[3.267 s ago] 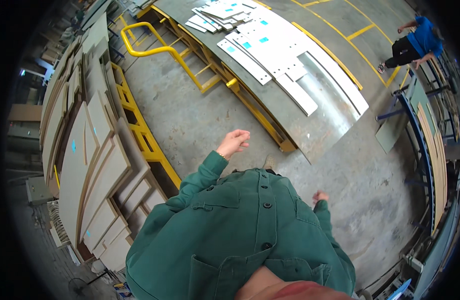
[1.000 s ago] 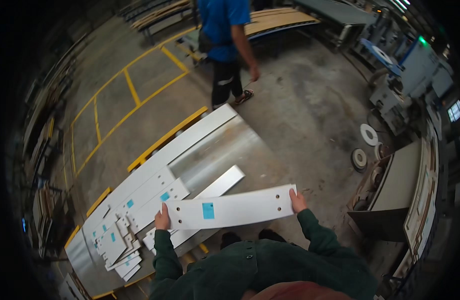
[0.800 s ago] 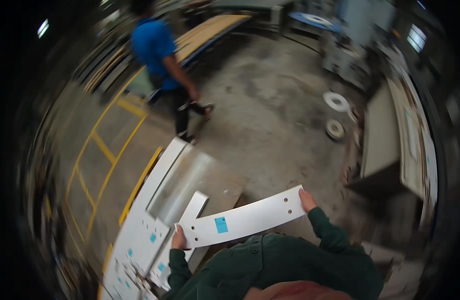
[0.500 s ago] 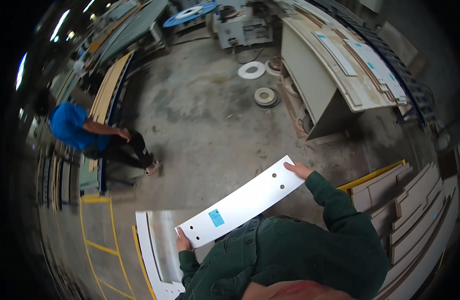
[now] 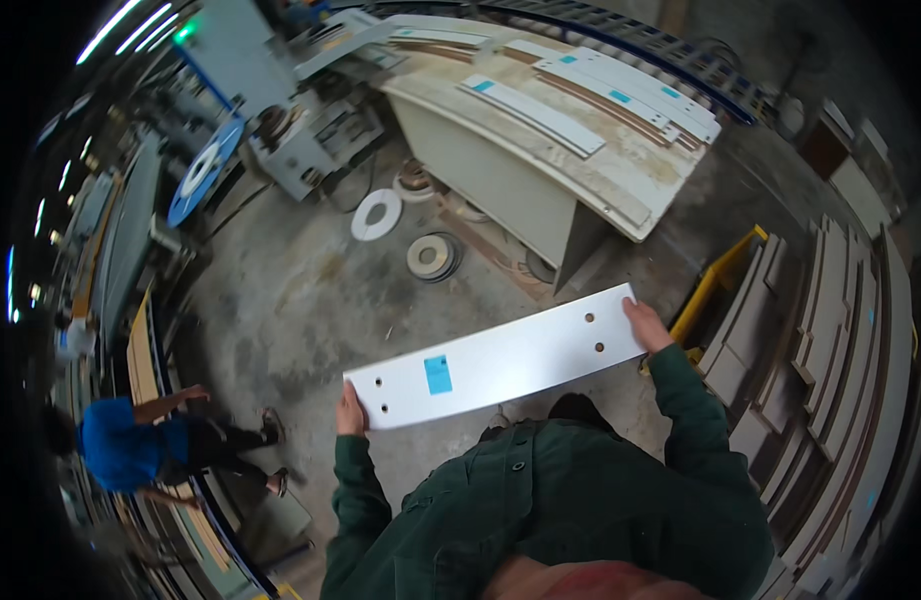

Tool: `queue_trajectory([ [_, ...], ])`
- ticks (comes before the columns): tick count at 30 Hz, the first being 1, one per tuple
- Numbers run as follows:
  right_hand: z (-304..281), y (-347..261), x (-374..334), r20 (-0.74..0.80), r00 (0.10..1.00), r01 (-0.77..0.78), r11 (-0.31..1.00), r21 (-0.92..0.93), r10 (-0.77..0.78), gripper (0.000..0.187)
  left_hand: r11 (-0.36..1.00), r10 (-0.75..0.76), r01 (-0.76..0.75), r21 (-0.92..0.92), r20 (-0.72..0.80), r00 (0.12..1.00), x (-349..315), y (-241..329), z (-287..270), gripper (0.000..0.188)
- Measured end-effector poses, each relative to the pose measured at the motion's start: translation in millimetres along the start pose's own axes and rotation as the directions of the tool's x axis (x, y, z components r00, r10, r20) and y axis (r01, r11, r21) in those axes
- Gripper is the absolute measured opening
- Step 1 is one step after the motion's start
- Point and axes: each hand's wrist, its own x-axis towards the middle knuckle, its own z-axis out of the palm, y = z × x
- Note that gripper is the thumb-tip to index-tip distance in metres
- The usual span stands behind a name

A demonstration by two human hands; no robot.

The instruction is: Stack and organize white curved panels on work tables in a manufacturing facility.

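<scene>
A long white panel (image 5: pixel 510 352) spans the space in front of me, held level between both hands. Near each end it has two round holes, and a blue label (image 5: pixel 437 375) is stuck left of its middle. My left hand (image 5: pixel 350 409) grips the left end, with the thumb on the near face. At the other end my right hand (image 5: pixel 646 326) is closed round the edge. The fingers behind the panel are hidden on both sides.
Ahead stands a worktable (image 5: pixel 430 95) bearing several white panels (image 5: pixel 536 115). Rolls of edging (image 5: pixel 433 257) lie on the floor beside it. Stacked boards (image 5: pixel 830 330) fill the right behind a yellow frame (image 5: pixel 715 285). A person in a blue shirt (image 5: pixel 123 443) is at left.
My view has swung to the right, bringing the worktable nearer the middle. The panel stays in both hands and is now more level. The person in blue has stepped and moved their arms.
</scene>
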Motion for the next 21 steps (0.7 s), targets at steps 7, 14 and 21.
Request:
queue_trajectory([
  [7,-120.4,-24.3,43.9,-0.352,0.929,-0.002,0.952,0.307,0.115,0.04,0.918,0.275,-0.367,0.152,0.423,0.863,179.4,213.9,155.9,0.055],
  [14,-248.4,-74.2,150.4,-0.506,0.851,-0.041,0.979,0.201,0.14,0.041,0.086,0.496,-0.955,0.284,0.819,0.288,279.7,433.5,310.0,0.041],
  [21,-357.2,-113.9,286.2,-0.581,0.813,-0.18,0.968,-0.176,0.045,0.047,0.679,0.204,-0.625,0.386,0.718,0.666,348.2,606.6,465.2,0.042],
])
